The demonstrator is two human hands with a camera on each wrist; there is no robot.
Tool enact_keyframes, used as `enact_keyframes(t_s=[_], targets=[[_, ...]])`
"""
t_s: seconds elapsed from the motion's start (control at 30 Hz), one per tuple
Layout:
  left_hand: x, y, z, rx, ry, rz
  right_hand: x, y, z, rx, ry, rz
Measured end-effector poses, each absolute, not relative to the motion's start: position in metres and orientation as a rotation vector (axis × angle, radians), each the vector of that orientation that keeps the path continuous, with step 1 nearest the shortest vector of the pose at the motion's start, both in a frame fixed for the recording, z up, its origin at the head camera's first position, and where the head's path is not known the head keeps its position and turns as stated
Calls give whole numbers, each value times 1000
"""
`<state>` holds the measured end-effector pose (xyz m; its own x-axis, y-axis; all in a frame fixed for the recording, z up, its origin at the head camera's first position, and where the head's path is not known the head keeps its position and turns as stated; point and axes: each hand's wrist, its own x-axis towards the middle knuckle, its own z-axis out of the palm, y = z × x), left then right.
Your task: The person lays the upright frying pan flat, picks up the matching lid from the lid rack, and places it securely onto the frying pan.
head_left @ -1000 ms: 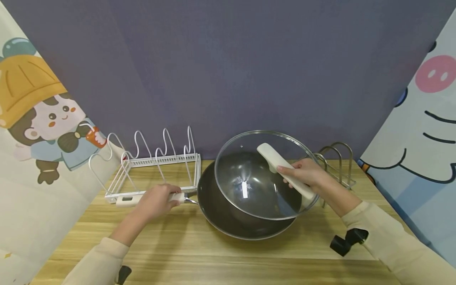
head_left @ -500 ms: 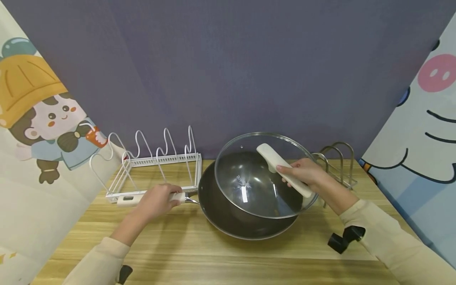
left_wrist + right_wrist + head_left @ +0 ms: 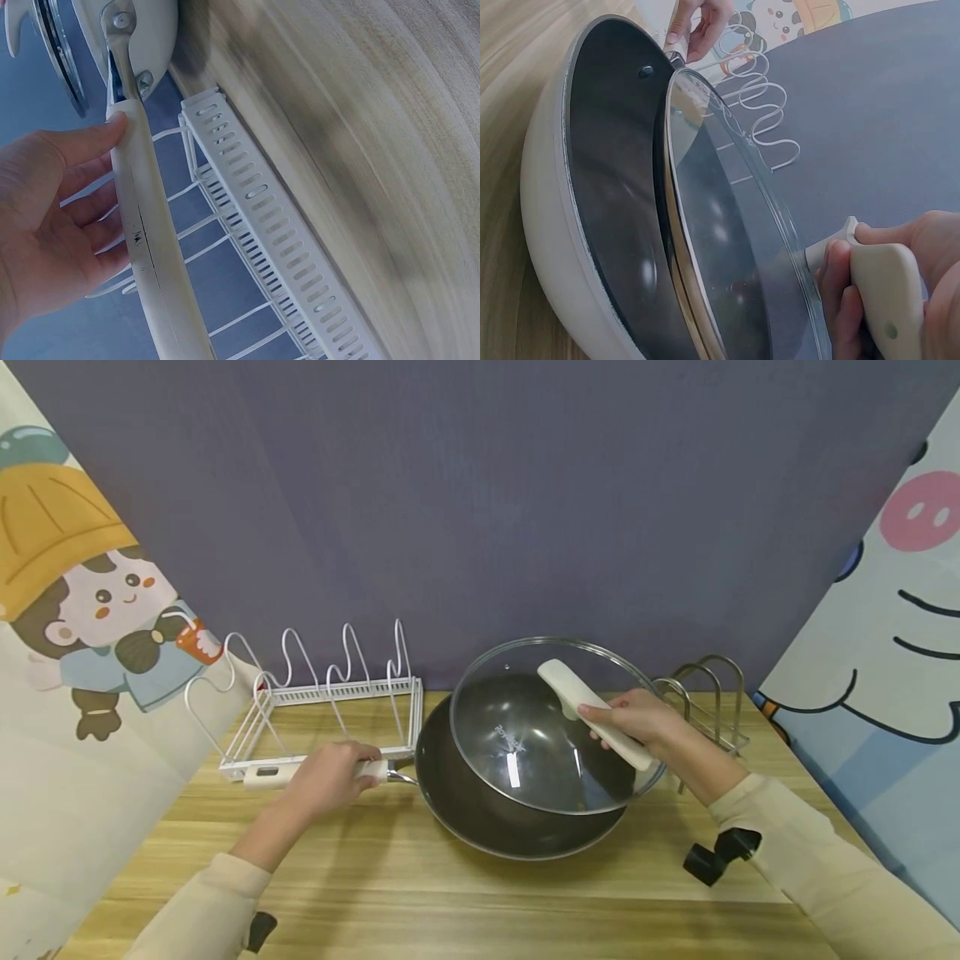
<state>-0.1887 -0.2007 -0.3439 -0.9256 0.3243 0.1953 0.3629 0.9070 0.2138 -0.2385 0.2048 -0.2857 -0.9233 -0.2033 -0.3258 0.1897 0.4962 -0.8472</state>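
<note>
A dark-lined wok (image 3: 517,835) with a pale outside sits mid-table, its long cream handle (image 3: 273,776) pointing left. My left hand (image 3: 330,781) grips that handle; in the left wrist view the thumb lies along the handle (image 3: 154,225) and the fingers curl behind it. Over the wok, a clear glass lid (image 3: 517,727) with a metal rim is held tilted, leaving the wok's near side uncovered. My right hand (image 3: 637,722) grips the lid's cream bar handle (image 3: 573,685). In the right wrist view a gap shows between the lid (image 3: 727,247) and the wok (image 3: 547,202).
A white wire rack (image 3: 405,718) with wavy uprights stands at the back left, close behind the wok handle. At the back right, partly behind my right forearm, is a smaller metal rack (image 3: 716,710) with looped bars. A grey-blue wall (image 3: 480,527) closes off the wooden table's (image 3: 420,918) back.
My right forearm has edged slightly left, with the tilted lid shifting a little. My left hand keeps its grip on the handle and the wok stays where it was.
</note>
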Motion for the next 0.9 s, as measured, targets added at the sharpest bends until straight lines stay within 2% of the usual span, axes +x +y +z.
enact_keyframes(t_s=[0.9], targets=[[-188, -200, -346, -507, -2904, -361, -241, 203, -294, 21, 2358, -1396]])
